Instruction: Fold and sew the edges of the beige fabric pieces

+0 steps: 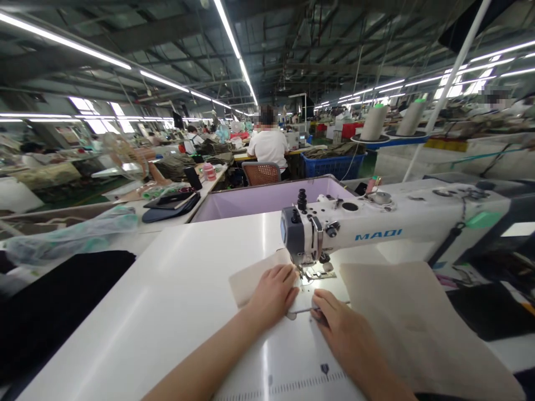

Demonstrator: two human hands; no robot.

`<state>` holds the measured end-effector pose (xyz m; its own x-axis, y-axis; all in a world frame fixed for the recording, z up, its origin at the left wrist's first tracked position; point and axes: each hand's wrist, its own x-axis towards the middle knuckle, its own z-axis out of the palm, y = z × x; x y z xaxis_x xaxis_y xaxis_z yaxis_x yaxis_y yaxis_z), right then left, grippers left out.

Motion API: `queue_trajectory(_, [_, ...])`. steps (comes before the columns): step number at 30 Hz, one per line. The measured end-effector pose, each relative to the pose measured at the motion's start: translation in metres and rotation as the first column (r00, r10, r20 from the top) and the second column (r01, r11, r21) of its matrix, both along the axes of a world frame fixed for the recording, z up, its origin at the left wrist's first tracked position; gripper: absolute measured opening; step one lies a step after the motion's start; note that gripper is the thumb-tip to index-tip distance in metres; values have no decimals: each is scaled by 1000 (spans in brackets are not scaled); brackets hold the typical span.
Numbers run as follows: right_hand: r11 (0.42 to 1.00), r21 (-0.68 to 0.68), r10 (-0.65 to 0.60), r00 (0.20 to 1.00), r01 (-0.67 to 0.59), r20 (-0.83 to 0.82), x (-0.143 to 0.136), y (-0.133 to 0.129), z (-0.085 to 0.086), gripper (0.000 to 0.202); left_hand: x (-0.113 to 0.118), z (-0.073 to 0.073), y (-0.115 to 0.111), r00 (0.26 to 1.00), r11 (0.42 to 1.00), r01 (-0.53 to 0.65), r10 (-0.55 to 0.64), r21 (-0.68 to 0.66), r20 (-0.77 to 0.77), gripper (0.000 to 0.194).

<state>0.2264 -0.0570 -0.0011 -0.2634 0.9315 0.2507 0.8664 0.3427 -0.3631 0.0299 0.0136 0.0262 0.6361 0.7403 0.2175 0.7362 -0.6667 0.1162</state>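
A white sewing machine (376,223) with blue lettering stands in front of me, its lamp lighting the needle area. My left hand (271,292) rests palm down on a pale beige fabric piece (246,281), left of the presser foot, with its fingers laid close to the needle. Just in front of the metal needle plate (303,301), my right hand (336,317) has its fingers curled and thumb tucked under at the plate's edge. Whatever is between those fingers is hidden. A larger beige sheet (401,312) lies to the right of my right hand.
The white tabletop (137,312) carries a printed ruler scale (288,384) near me. Dark fabric (62,306) lies at left. Behind the table are a lilac bin (251,200), a blue crate (332,166) and a seated co-worker (268,147). Thread cones (373,123) stand at back right.
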Motion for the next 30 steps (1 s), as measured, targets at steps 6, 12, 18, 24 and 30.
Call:
queue_trajectory(6, [986,162,-29,998,38,-57,4,-7,-19,29,-12,19,-28,994,987,-102,105,-125,18,31])
queue_trajectory(12, [973,227,-5,980,51,-197,10,-9,-10,28,-34,25,-30,980,981,-124,98,-151,-171,30])
queue_trajectory(18, [965,211,187,972,-154,-143,9,-33,2,31,-23,36,-47,765,830,-546,440,-113,-469,26])
queue_trajectory(24, [996,4,89,994,-89,63,2,-35,11,18,-18,50,-48,752,840,-533,415,-103,-512,25])
queue_trajectory(30, [989,-68,137,988,-133,70,5,-32,22,20,17,22,-50,985,999,-34,29,-30,-173,34])
